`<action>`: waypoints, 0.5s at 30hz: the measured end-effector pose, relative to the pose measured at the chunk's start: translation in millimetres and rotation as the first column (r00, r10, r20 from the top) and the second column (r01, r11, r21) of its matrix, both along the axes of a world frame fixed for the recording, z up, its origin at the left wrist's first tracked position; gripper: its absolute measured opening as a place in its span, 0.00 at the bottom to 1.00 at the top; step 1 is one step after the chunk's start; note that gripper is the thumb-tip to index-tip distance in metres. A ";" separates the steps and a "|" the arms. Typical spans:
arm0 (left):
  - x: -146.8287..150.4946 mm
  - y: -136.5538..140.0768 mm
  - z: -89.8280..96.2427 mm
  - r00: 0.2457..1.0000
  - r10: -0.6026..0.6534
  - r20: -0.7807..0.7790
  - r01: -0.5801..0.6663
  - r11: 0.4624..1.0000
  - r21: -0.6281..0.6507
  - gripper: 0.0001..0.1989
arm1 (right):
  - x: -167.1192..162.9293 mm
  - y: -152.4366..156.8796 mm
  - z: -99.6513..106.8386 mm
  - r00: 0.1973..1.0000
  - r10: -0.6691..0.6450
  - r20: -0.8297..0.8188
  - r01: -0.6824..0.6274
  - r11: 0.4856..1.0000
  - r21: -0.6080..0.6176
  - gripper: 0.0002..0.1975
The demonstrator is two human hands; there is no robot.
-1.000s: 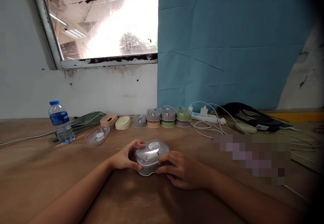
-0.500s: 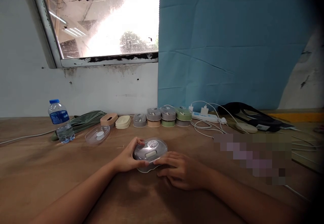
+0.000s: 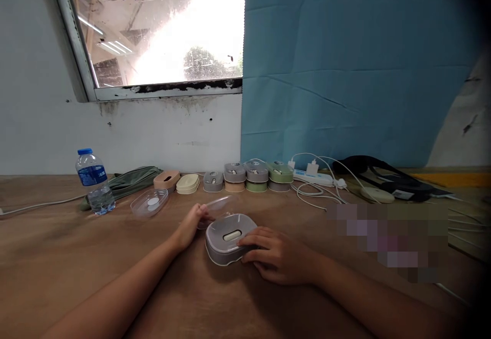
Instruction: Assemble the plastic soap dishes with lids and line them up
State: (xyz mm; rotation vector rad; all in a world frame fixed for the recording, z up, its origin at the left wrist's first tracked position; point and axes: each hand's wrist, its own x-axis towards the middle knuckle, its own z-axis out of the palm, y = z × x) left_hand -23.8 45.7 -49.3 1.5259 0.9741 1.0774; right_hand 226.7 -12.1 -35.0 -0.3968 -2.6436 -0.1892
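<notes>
Partly hidden: our left hand and the grey box cover some of the clear lid, which stands tilted just behind that box
Pixelated patch: we cannot make out what lies beneath it
Left fingers: closed narrowly on the lid's edge
Right hand: fingers bent against the box's right front edge; we cannot tell whether they grip
Grey box: on the desk between our hands, a pale piece in its top slot
Clear tray: a white disc shows in it
Bottle: part-filled with clear liquid
</notes>
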 end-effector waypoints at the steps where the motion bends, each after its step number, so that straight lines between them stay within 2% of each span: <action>1: -3.1 4.3 -0.4 0.998 0.020 0.052 -0.017 0.999 -0.050 0.23 | 0.0 0.1 0.1 1.000 0.004 -0.002 -0.004 1.000 -0.001 0.12; 4: -13.6 14.9 0.3 0.989 0.082 0.126 -0.065 0.989 -0.134 0.26 | 0.0 -0.2 0.8 1.000 0.012 -0.004 -0.012 1.000 -0.005 0.12; 7: -23.2 21.7 2.0 0.980 0.154 0.128 -0.138 0.982 -0.127 0.26 | 0.0 -0.5 1.3 1.000 0.012 -0.006 -0.012 1.000 -0.006 0.12; 10: -30.6 27.7 1.3 0.956 0.293 0.022 -0.291 0.955 -0.062 0.21 | 0.2 -0.7 1.3 1.000 0.009 -0.004 -0.009 1.000 -0.008 0.11; 13: -35.5 33.6 -1.3 0.883 0.458 -0.106 -0.457 0.889 0.037 0.12 | 0.5 -1.0 1.3 1.000 0.003 -0.005 -0.003 1.000 -0.009 0.11; 15: -37.3 35.4 -2.1 0.848 0.514 -0.130 -0.507 0.858 0.081 0.10 | 0.5 -1.2 1.2 1.000 -0.004 0.000 0.004 1.000 -0.007 0.11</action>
